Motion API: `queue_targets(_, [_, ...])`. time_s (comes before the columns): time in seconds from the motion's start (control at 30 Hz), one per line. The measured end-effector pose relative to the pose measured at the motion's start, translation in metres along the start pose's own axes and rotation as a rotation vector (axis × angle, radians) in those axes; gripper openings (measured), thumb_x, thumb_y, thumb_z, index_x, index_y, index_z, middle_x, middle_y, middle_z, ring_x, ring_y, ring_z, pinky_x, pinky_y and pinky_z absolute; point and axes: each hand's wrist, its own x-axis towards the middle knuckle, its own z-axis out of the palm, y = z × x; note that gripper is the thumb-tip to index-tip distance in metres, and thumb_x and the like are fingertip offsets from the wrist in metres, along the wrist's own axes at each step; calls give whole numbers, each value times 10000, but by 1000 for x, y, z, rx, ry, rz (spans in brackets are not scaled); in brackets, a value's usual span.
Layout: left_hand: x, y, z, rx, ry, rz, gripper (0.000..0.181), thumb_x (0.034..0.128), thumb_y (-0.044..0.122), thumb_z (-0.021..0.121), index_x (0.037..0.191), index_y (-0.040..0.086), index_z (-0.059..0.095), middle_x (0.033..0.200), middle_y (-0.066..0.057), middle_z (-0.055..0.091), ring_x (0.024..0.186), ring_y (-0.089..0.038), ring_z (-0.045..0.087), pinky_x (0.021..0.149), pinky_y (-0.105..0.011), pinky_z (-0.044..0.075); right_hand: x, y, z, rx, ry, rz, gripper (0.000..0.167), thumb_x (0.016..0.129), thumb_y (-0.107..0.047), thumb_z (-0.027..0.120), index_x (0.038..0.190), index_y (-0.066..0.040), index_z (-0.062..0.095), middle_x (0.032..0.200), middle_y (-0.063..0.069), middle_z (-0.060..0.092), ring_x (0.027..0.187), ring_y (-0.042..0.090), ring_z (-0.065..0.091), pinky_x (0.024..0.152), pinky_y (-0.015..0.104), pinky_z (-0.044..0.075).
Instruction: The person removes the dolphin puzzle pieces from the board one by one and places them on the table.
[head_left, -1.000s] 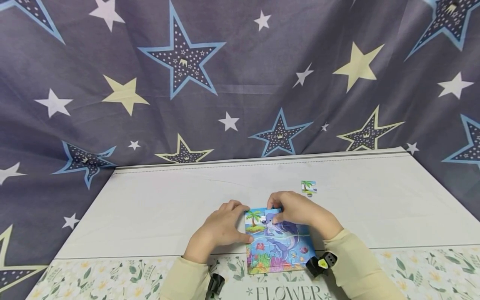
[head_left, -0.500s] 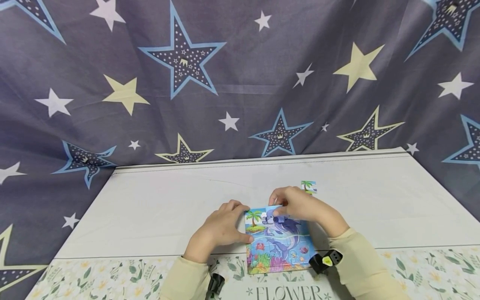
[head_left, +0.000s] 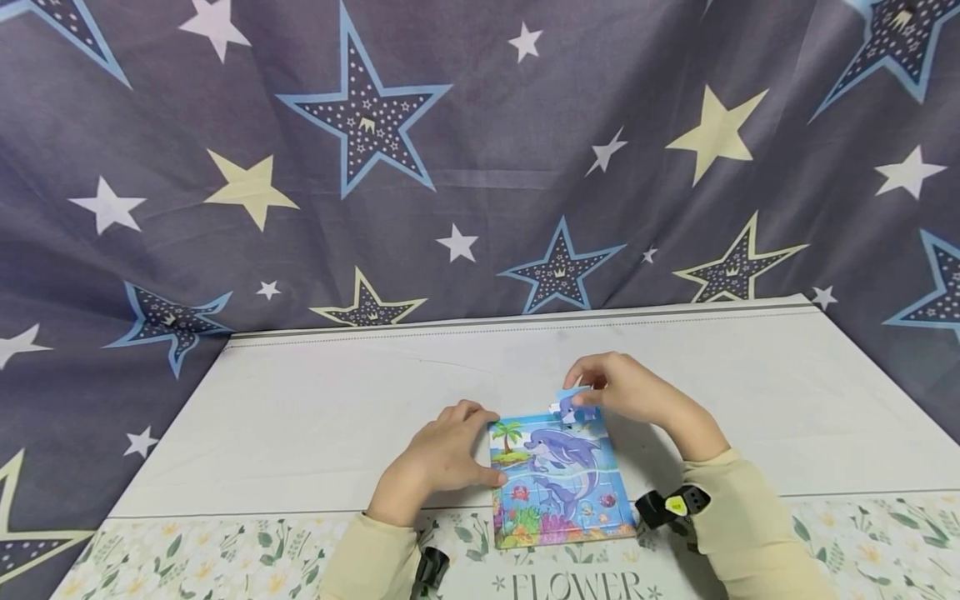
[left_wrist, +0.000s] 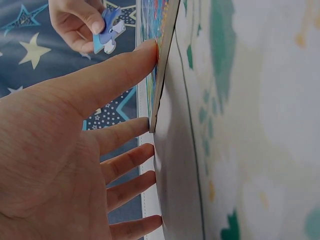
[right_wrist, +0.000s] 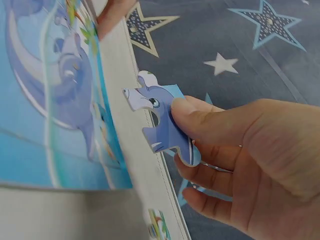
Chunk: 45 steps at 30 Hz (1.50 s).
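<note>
A square dolphin puzzle [head_left: 555, 487] lies on the table, its board edge visible in the left wrist view. My left hand [head_left: 444, 450] rests at its left side, fingers fairly straight, the thumb on the near part of the edge and a finger at the far corner. Between thumb and fingers, my right hand [head_left: 633, 390] pinches a puzzle piece [right_wrist: 162, 117] with a dolphin's eye and snout on it. This piece is held up above the puzzle's far right corner, apart from the board.
Another loose puzzle piece [right_wrist: 158, 224] with greenery shows low in the right wrist view; my right hand hides it from the head view. A white cloth [head_left: 337, 400] with a floral front band covers the table. Behind hangs a dark star-patterned curtain [head_left: 480, 150].
My right hand has lifted the dolphin piece off the puzzle and carried it right and toward the back, covering the loose palm-tree piece. The left hand has stayed still.
</note>
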Motion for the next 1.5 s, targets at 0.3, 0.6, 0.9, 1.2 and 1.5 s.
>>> queue_targets(0.3, [0,-1,1,6,3,0,786,760,385,842,1413,94,518,1421,-115,445,1331,-326,406,1084,-553,354,-5,15,-15,-6,73,46,79,881,-18,722,955,-44,711,767,-14,665,703,136,578,687,327,483])
queue_targets(0.6, [-1,-1,0,8,6,0,797,755,395,842,1416,94,515,1423,-108,445,1334,-318,406,1090,-544,351,-12,28,-26,-53,205,59,79,872,-33,738,951,-39,731,778,7,653,696,153,550,657,314,463])
queue_targets(0.9, [1,-2,2,13,14,9,795,748,394,843,1408,88,524,1407,-108,460,1320,-319,421,1075,-544,367,-18,39,-33,-93,290,165,107,903,-46,705,1004,-24,734,920,111,694,765,198,602,708,358,482])
queue_targets(1.2, [1,-2,3,9,12,11,791,749,384,845,1407,86,523,1405,-109,459,1317,-321,423,1071,-549,369,-25,49,-39,-103,350,254,151,945,-42,644,1072,4,712,925,134,705,792,245,617,638,337,478])
queue_targets(1.5, [1,-3,3,14,13,7,783,757,391,835,1412,96,523,1409,-106,458,1319,-326,422,1074,-549,368,-32,62,-42,-91,362,315,181,959,-26,588,1094,42,688,962,186,695,834,287,612,627,330,475])
